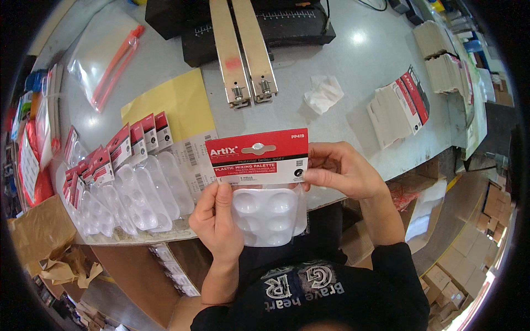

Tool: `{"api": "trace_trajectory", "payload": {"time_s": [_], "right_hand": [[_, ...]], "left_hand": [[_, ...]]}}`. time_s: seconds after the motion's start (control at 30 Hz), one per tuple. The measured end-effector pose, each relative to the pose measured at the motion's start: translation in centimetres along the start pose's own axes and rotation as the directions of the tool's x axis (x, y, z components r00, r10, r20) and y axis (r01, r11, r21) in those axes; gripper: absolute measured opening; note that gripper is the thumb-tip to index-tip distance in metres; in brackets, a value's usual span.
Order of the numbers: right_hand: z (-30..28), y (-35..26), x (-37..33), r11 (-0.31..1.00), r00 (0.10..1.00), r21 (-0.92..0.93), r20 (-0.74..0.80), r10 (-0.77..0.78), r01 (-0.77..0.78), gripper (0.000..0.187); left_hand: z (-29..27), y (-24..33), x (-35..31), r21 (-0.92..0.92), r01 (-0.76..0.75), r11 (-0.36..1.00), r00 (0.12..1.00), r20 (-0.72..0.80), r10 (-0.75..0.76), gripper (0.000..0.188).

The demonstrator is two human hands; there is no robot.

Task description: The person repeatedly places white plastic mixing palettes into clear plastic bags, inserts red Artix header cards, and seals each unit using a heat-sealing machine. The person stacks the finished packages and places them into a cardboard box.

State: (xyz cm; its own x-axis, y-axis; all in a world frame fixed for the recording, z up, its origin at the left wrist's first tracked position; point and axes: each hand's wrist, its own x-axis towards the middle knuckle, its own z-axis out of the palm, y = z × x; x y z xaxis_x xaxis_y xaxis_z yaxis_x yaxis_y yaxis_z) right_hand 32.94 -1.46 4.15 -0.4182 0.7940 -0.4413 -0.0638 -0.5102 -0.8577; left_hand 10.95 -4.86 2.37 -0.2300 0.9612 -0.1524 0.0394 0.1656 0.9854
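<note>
A white plastic mixing palette (265,215) with round wells hangs in a clear bag below a red, black and white header card (258,157). My left hand (218,218) pinches the card's lower left corner, thumb in front. At the card's right edge, my right hand (345,171) grips it with the thumb on the front and fingers behind. The packaged palette is held upright over the table's near edge. To the left, several packaged palettes (138,196) with red cards lean in an overlapping row on the table.
A black machine (193,47) with two metal arms (236,60) stands at the back. Stacked header cards (395,107) lie at right, near a crumpled tissue (324,94). Yellow paper (171,105) and a clear bag with a red zip (116,69) lie left. Cardboard boxes (132,276) sit below the edge.
</note>
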Motion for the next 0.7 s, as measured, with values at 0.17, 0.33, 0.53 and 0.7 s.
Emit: {"api": "trace_trajectory", "payload": {"time_s": [0.17, 0.33, 0.53, 0.7], "right_hand": [[0.7, 1.0, -0.6, 0.999, 0.981, -0.028, -0.194, -0.022, 0.017, 0.026], [2.2, 0.6, -0.9, 0.979, 0.935, -0.181, -0.324, -0.148, 0.093, 0.021], [2.2, 1.4, -0.7, 0.968, 0.928, -0.222, -0.323, -0.184, 0.115, 0.015], [2.4, 1.7, -1.0, 0.969, 0.916, -0.194, -0.34, -0.212, 0.152, 0.012]], "left_hand": [[0.3, 0.1, 0.0, -0.029, 0.026, 0.999, 0.999, -0.033, -0.027, 0.02], [0.3, 0.1, 0.0, 0.079, 0.026, 0.997, 0.998, -0.053, -0.022, 0.02], [0.5, -0.1, 0.2, 0.061, -0.009, 0.998, 0.997, -0.072, 0.013, 0.02], [-0.3, 1.1, -0.5, 0.009, 0.041, 0.999, 0.998, 0.043, -0.041, 0.02]]}}
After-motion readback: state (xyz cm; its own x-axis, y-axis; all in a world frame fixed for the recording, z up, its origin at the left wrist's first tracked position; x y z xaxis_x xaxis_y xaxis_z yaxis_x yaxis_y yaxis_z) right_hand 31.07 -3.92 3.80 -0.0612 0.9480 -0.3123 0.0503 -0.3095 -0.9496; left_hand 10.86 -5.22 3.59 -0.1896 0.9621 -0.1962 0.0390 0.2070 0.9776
